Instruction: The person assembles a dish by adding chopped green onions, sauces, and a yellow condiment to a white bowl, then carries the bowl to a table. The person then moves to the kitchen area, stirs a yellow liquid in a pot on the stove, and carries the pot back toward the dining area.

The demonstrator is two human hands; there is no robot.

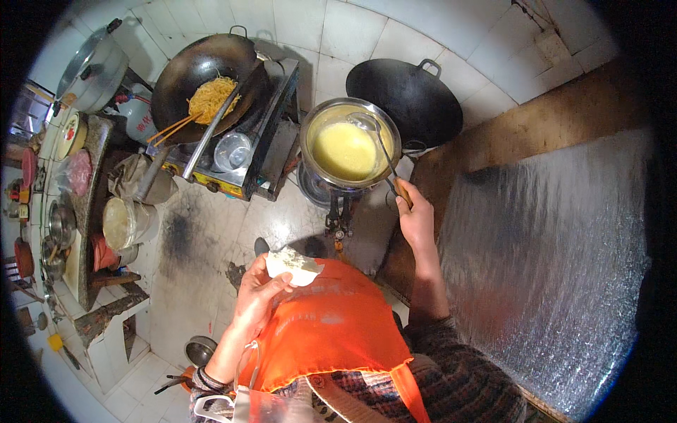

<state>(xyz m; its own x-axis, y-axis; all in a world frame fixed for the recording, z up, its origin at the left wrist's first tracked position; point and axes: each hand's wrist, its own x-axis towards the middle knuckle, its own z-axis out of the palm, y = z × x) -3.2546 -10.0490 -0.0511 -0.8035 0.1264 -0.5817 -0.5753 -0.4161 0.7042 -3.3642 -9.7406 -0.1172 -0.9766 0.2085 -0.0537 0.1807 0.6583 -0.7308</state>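
Observation:
My right hand (pixel 416 214) grips the wooden handle of a metal ladle (pixel 389 153), whose bowl rests at the far inner side of a round metal pot (pixel 305 143). Pale yellow liquid (pixel 344 150) lies in the pot, which sits on a burner stand (pixel 312 193). In front of the orange apron (pixel 333 328), my left hand (pixel 259 293) holds a white piece of food (pixel 294 267) with a rough, crumbly upper side; its exact kind cannot be told. To the left, a large wok (pixel 182 63) holds yellow noodles (pixel 214 99), with wooden chopsticks (pixel 174 128) and a metal-handled utensil (pixel 211 135) across it.
A black wok (pixel 404 100) leans by the tiled wall behind the pot. A clear plastic bowl (pixel 232 152) sits on the stove by the noodle wok. At left are a white bucket (pixel 129 224) and a stone counter (pixel 95 158) with bowls. A metal-topped surface (pixel 539 264) spans the right.

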